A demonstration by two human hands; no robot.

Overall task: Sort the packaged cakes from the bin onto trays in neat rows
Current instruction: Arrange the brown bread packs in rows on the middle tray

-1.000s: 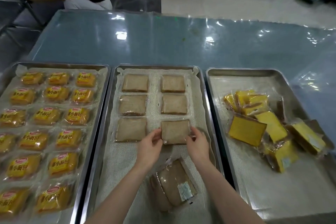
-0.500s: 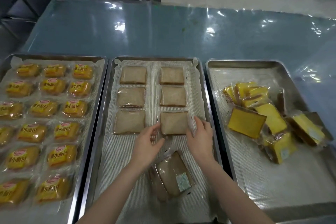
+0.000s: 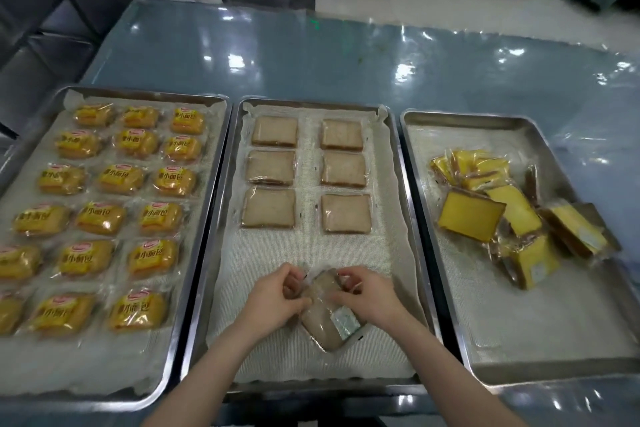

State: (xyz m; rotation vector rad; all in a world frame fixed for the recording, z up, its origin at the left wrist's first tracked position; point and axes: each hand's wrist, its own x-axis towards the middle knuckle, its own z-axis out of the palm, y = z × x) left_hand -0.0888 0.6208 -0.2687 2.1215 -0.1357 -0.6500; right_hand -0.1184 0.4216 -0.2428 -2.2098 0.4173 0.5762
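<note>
Left hand (image 3: 273,298) and right hand (image 3: 370,298) both pinch the far end of the wrapped brown cake (image 3: 325,326) lying between them on the middle tray (image 3: 263,253).
It looks light and soft under slick, crinkly film, so it is best held by its side edges and not squeezed. Six laid cakes (image 3: 346,213) lie just beyond the hands. Yellow cakes (image 3: 512,211) are heaped well to the right and wrapped buns (image 3: 100,218) lie to the left, and nothing seems to block the way.

On the left tray (image 3: 145,94), buns (image 3: 121,179) in rows; middle tray (image 3: 311,103), six cakes (image 3: 273,168) in two columns at the far end, one packet (image 3: 323,328) nearer me; a heap (image 3: 491,208) on the right tray (image 3: 467,116).
</note>
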